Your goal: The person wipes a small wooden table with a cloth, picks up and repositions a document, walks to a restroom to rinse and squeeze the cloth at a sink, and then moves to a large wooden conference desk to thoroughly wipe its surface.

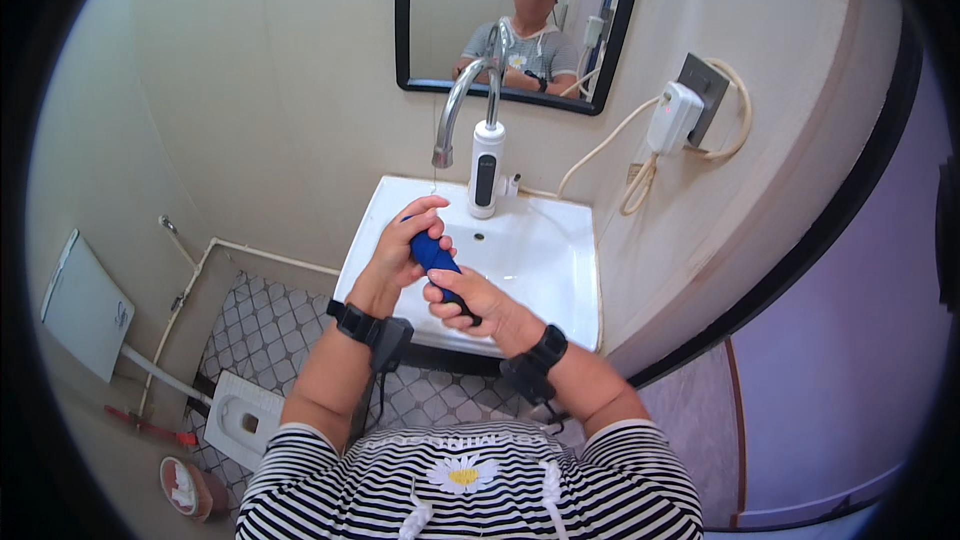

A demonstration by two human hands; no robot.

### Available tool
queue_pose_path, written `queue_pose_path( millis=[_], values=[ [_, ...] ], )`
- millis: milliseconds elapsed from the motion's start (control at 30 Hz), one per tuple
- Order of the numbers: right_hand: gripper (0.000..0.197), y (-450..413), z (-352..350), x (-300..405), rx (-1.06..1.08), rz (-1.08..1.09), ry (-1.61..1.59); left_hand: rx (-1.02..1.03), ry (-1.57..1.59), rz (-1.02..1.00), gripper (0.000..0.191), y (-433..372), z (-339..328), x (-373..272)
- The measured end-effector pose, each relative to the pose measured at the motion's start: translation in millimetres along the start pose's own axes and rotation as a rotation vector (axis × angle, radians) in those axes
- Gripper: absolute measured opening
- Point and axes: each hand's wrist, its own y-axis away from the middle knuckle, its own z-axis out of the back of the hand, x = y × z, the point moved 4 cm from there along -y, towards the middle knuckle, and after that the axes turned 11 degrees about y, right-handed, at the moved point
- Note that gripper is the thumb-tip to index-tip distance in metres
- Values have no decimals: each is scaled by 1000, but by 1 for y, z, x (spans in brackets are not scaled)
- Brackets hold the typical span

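Note:
Both hands are over the front left of a white ceramic sink (540,262), gripping one twisted blue cloth (433,255) with a dark end. My left hand (409,240) is closed around its upper part. Lower and to the right, my right hand (466,298) grips the other end, and the dark tip pokes out below it. Beyond the hands stands a white faucet (486,172) with a curved chrome spout (450,112); a thin thread of water seems to fall from the spout near my left fingertips.
A black-framed mirror (401,22) hangs behind the sink, reflecting a person. A white plug adapter (675,118) with a looped cable sits in the right wall's socket. At lower left are a squat toilet (225,420), a cistern (90,307) and a waste bin (217,495).

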Motion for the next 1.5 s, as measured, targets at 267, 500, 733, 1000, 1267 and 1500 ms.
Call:
queue_pose_path(
  millis=[267,500,733,1000,1267,1500],
  values=[
    [34,-51,91,3,-609,196,1449,-294,-380,-182,17,-48,52,34],
    [37,-60,96,-5,-761,-71,1680,-562,-187,-295,16,-56,102,56],
    [38,-62,104,-13,-832,-56,1762,-646,-172,-349,13,-56,109,63],
    [59,-52,73,-18,-794,389,2242,-967,294,-257,28,-44,115,60],
    [32,-39,66,-4,-274,-22,765,-332,-1063,-248,61,-33,51,26],
    [26,2,21,-5,402,-176,-102,556,-963,395,44,-5,4,-16]
  ],
)
